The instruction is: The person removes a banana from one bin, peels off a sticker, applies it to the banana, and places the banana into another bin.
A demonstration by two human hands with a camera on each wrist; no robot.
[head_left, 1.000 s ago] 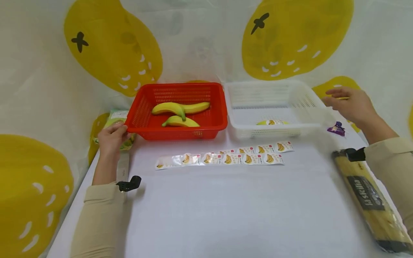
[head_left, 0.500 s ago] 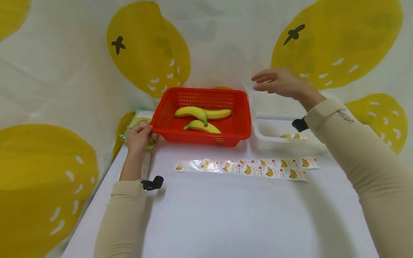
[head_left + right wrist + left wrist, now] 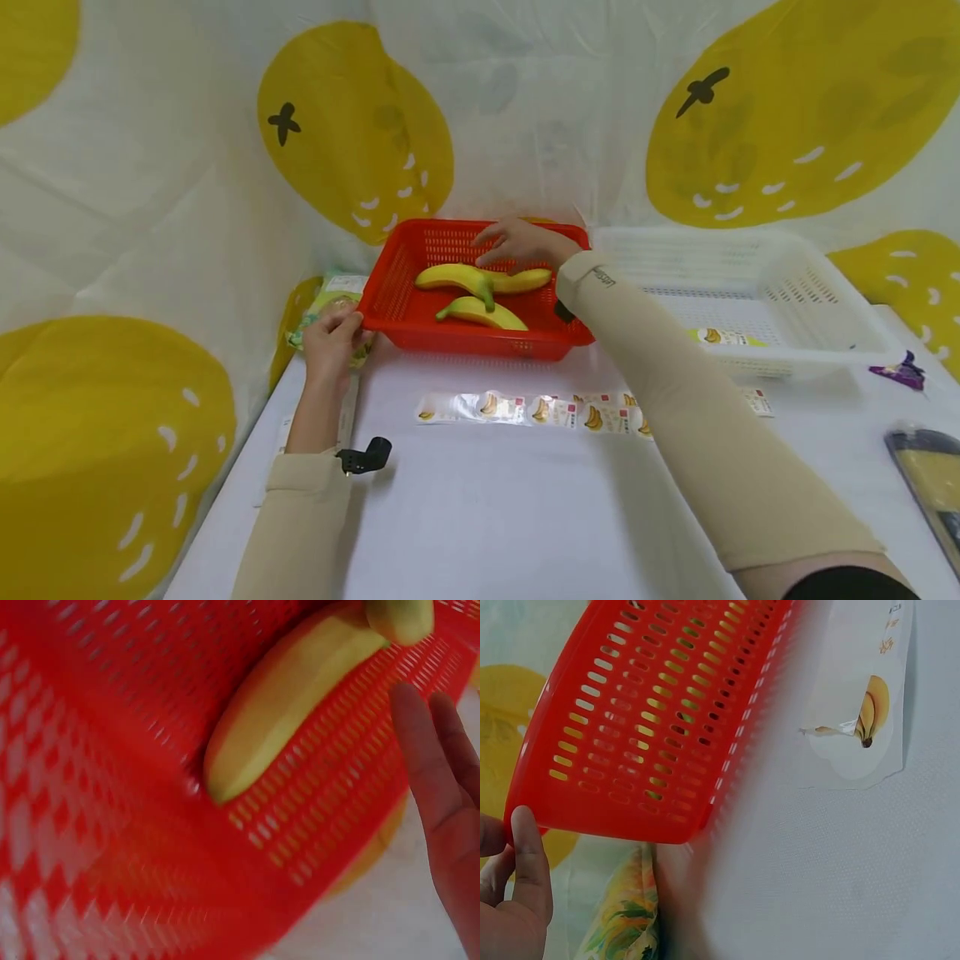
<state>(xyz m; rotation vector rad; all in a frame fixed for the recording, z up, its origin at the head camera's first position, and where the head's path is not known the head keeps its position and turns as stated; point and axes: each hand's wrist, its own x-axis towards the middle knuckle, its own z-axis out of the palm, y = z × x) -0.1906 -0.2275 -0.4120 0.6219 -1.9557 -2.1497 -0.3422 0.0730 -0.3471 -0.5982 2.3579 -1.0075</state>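
Head view, nearest first: my two sleeved forearms run out over the white table (image 3: 487, 500), and a strip of banana stickers (image 3: 525, 408) lies across it between me and the baskets. Past the strip, my left hand (image 3: 330, 337) pinches the near left corner of the red basket (image 3: 390, 287), thumb against the rim; the left wrist view shows that thumb (image 3: 529, 855) on the corner, with a green packet (image 3: 626, 922) just below.

Inside the basket lie three bananas. The near one (image 3: 483, 312) and the two behind it (image 3: 457, 277) (image 3: 525, 280) all lie with their long axes running left to right across my view. My right hand (image 3: 521, 242) hovers over the far pair, fingers straight and loosely spread, holding nothing; I cannot tell whether the fingertips touch the fruit. From the right wrist, my fingers (image 3: 435, 772) sit just beside a banana (image 3: 285, 697) seen through the mesh wall. So the right hand is much the nearer one to the fruit.

Beside it to the right stands a white basket (image 3: 810, 283) with a stickered banana (image 3: 723, 337) inside.
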